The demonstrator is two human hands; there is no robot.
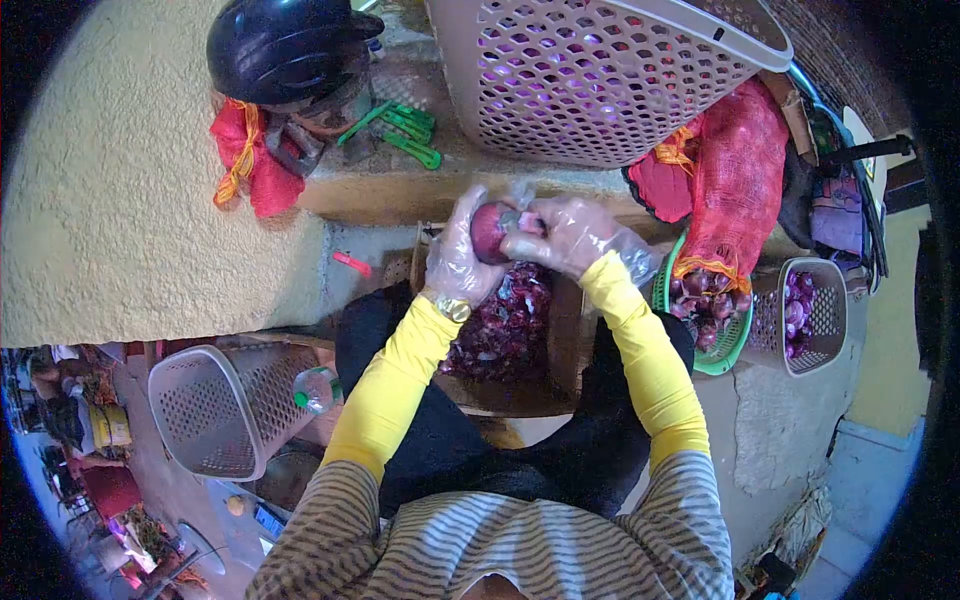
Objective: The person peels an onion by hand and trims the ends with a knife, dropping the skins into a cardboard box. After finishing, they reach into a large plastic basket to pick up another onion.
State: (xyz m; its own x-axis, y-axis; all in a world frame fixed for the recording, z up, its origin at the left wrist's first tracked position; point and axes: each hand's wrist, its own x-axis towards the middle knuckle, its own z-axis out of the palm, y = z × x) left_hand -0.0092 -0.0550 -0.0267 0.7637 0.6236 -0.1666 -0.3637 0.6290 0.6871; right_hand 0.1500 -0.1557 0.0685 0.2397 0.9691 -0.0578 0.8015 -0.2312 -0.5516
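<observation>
A purple-red onion (489, 232) is held above a cardboard box (567, 345) between my knees. My left hand (464, 258), in a clear plastic glove, wraps round the onion from the left. On its right side my right hand (572, 236), also gloved, pinches at the onion's surface; whether it grips a tool or a bit of skin I cannot make out. Beneath both hands, dark red onion skins (503, 325) fill the box.
A large perforated basket (600, 90) stands ahead on a ledge, near green-handled tools (410, 130). At right are a red mesh sack (740, 180), a green basket of onions (738, 345) and a smaller basket (828, 315). At left lie an empty basket (205, 415) and a bottle (318, 389).
</observation>
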